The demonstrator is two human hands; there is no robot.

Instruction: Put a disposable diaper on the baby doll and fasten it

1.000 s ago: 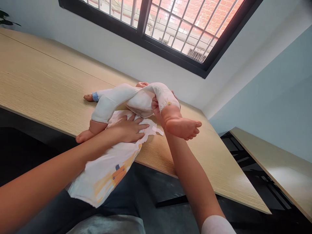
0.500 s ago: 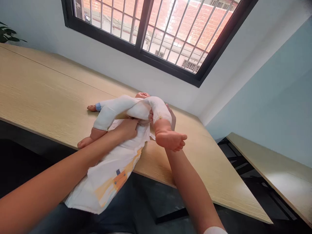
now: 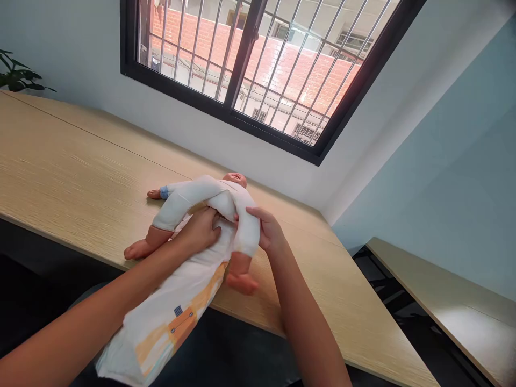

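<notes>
A baby doll [image 3: 209,196] in a white suit lies on its back on the wooden table [image 3: 72,166], feet toward me. Under its bottom lies an open white diaper [image 3: 169,317] with orange print, hanging over the table's front edge. My left hand [image 3: 199,231] rests between the doll's legs on the diaper, fingers curled. My right hand [image 3: 266,228] grips the doll's right leg [image 3: 245,236], which now points down toward the table edge.
A barred window [image 3: 250,70] sits in the wall behind the table. A green plant [image 3: 16,75] shows at the far left. A second wooden table [image 3: 443,301] stands at the right, with a dark gap between the two.
My right hand has lowered the doll's raised leg down to the table. My left hand slid up the diaper toward the doll's crotch. The view tilted upward.
</notes>
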